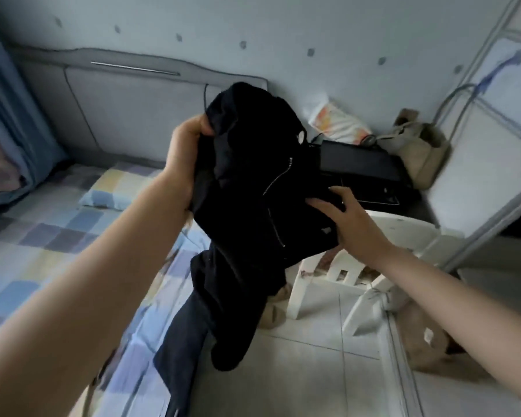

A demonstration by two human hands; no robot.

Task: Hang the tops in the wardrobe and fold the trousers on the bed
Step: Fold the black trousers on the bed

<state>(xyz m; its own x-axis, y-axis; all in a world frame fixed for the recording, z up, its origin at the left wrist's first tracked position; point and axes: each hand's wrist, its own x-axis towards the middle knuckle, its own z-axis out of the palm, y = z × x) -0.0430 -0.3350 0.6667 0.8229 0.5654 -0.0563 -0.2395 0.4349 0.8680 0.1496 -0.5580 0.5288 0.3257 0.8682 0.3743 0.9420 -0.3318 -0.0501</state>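
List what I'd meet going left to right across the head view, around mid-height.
Blue curtain → pillow → left hand → black garment → right hand → beige bag → wardrobe.

I'm reaching both bare arms forward, my left hand (pixel 182 152) raised higher, fingers curling tight around a bunch of black garment (pixel 247 188), my right hand (pixel 340 218) lower, fingers spreading, pressing against its side

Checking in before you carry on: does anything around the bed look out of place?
Yes. Brown clothing lies crumpled on the floor tiles beside the white stool, not on the bed. The black garment is bunched between both hands.
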